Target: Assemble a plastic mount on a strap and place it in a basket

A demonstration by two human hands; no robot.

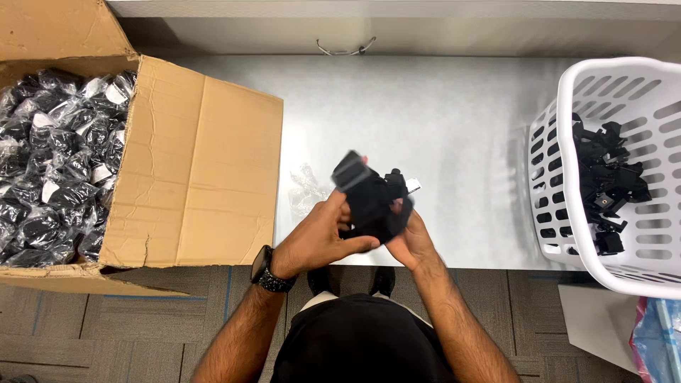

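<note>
Brushed grey metal makes up the worktop (440, 106), with carpet tiles on the floor below its near edge. Just above that edge, both hands meet on a black plastic part (372, 202): the left hand (319, 237) has its fingers closed around the part's left side, and the right hand (410, 237) grips it from below and from the right. A small white tag shows at the part's upper right. Beside it on the worktop lies a crumpled clear bag (306, 190). On the left, an open brown cardboard box (202, 170) is packed with small clear bags (57, 163) of black parts, several showing white labels. At the right stands a white slotted basket (567, 177) holding loose black parts (606, 184).
</note>
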